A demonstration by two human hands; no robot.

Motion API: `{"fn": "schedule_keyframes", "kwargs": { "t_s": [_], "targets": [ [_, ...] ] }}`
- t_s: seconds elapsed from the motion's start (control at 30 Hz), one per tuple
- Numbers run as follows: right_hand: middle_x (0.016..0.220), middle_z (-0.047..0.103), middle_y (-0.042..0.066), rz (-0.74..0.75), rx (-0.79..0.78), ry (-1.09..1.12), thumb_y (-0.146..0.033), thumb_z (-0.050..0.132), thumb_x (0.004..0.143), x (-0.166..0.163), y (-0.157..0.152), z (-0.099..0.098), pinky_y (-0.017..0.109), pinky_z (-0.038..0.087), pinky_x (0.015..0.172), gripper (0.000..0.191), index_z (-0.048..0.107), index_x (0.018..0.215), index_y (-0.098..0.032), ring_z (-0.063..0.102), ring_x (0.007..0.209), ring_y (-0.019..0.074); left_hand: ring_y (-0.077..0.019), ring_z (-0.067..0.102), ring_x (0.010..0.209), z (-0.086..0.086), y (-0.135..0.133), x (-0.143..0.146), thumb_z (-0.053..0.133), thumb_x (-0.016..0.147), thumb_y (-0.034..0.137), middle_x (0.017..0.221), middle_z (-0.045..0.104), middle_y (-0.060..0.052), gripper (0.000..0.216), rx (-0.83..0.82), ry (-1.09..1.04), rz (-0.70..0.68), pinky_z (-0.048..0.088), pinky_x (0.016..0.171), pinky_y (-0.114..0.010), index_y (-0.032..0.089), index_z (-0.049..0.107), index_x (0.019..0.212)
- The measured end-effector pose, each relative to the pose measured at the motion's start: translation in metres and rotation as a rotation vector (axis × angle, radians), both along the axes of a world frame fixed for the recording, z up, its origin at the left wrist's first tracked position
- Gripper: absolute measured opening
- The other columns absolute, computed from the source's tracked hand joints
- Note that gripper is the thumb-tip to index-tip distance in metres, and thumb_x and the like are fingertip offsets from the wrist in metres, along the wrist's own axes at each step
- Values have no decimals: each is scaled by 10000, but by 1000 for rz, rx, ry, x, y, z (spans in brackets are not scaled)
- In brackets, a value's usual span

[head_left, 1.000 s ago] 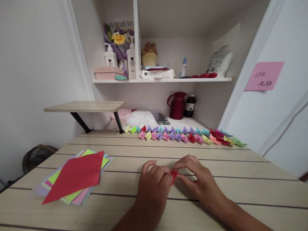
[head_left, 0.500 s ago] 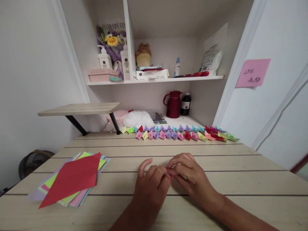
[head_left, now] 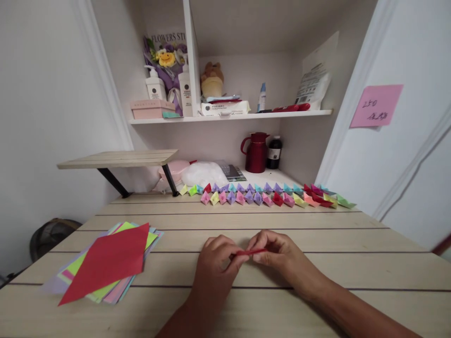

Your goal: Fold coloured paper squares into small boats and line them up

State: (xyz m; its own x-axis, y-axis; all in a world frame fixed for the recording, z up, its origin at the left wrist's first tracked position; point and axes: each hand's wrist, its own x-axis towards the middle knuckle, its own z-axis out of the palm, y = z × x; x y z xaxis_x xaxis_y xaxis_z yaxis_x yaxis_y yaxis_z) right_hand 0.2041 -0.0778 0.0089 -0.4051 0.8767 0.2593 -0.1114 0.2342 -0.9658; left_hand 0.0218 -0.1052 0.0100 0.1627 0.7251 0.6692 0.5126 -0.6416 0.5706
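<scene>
A small folded piece of red paper is pinched between both hands, just above the slatted wooden table. My left hand is closed on its left end, thumb in front and fingers behind. At the right end, my right hand grips it between thumb and fingertips. The paper looks narrow and is seen nearly edge-on; the fingers hide its ends. To the left lies a fanned stack of coloured paper sheets, topped by a red sheet.
Two rows of small folded paper boats line the table's back edge. A raised wooden stand is at the back left. Behind the boats are a red jug, a dark bottle and a white plastic bag.
Both hands have shifted their fingers on the red paper. My left index finger has come down, and the paper now shows as a long thin strip between the hands.
</scene>
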Motion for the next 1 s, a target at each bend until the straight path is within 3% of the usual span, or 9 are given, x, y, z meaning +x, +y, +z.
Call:
{"fn": "schedule_keyframes", "kwargs": {
  "t_s": [0.13,0.27,0.33,0.43,0.53,0.63,0.8,1.0],
  "targets": [
    [768,664,8,-16,-40,-78,-373,679,783,-3,4,-8,310,478,702,225,547,775,-191,607,726,170,-126,530,631,-8,8,2,681,723,116,644,565,31,205,-136,-6,118,412,609,-252,189,534,600],
    [967,663,40,-183,208,-320,-344,647,814,0,3,-6,335,479,793,212,582,971,-216,608,909,208,-121,502,602,-12,14,-1,692,695,102,602,527,48,245,-172,120,204,390,615,-262,186,497,573],
    [1059,651,52,-279,389,-440,-325,667,807,3,1,-2,358,458,856,259,586,1036,-237,586,1002,227,-127,510,620,-12,13,-2,684,713,104,616,540,46,212,-116,213,218,398,669,-286,186,523,602],
    [1016,673,49,-320,637,-594,-315,673,815,5,0,1,384,433,862,206,611,1000,-252,593,978,237,-130,525,661,-12,12,-3,628,767,89,658,557,41,162,39,340,210,401,763,-323,190,548,668],
    [940,684,37,-298,793,-717,-243,622,854,6,3,-1,375,409,811,54,627,907,-250,596,893,218,-123,514,678,-12,11,-3,540,796,24,692,550,39,195,193,501,195,386,868,-349,189,534,693],
    [943,678,44,-280,893,-789,-188,583,861,8,7,-4,361,378,778,78,633,823,-233,581,868,208,-115,472,635,-12,10,-5,456,850,15,690,527,37,255,314,631,186,347,948,-379,193,532,684],
    [870,693,29,-125,879,-844,-195,580,863,11,11,-7,357,365,781,114,655,791,-241,585,843,198,-121,470,633,-11,7,-10,479,864,45,688,513,28,249,328,718,65,374,878,-332,196,555,681],
    [955,702,25,-37,750,-795,-235,582,879,14,10,-7,368,395,852,105,683,893,-262,608,917,193,-152,543,737,-12,10,-20,660,806,197,756,601,11,73,110,691,-5,383,717,-308,237,672,746]
  ]
}}
